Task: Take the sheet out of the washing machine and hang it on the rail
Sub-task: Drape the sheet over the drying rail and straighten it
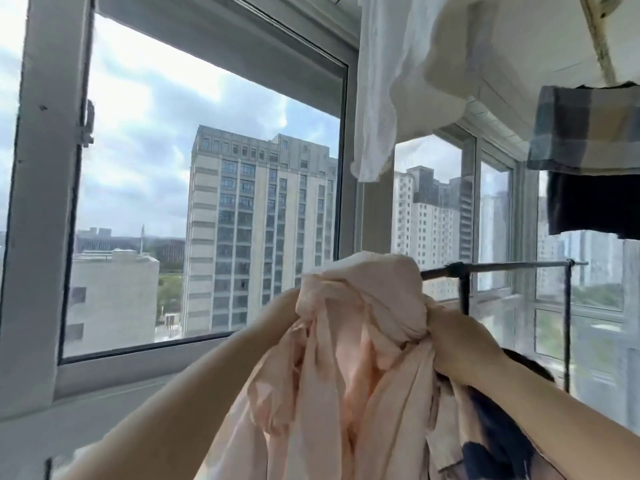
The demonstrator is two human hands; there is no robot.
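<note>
- Tall windows [207, 174] wrap this balcony corner, with apartment blocks and cloudy sky beyond the glass; white cloth [388, 84] and a checked towel [585, 129] hang overhead.
- I see the sheet [360, 327], pale pink and bunched into a thick wad, held up in front of me with its top at the near end of the rail [502, 266], a dark horizontal bar on thin uprights.
- My right hand [460, 344] has its grip closed on a twisted fold of the sheet, fingers curled into the cloth.
- My left hand [294, 306] is buried behind the bunch; I judge it holds the sheet too, but I cannot tell how its fingers lie.
- Risk, as I judge it: the sheet is not spread, so thrown over as a lump it could slide off the thin rail on its heavier side.
- Trailing folds could snag on the rail's upright, or tip the light frame if I pull hard.
- Wet cloth may also slip from a grip taken on one fold only.
- Hidden: the rail's near end sits behind the sheet, so I cannot tell whether cloth already rests on it.
- Dark blue patterned fabric [498, 431] shows under my right forearm; whether it belongs to the sheet is unclear.
- No washing machine is in view.
</note>
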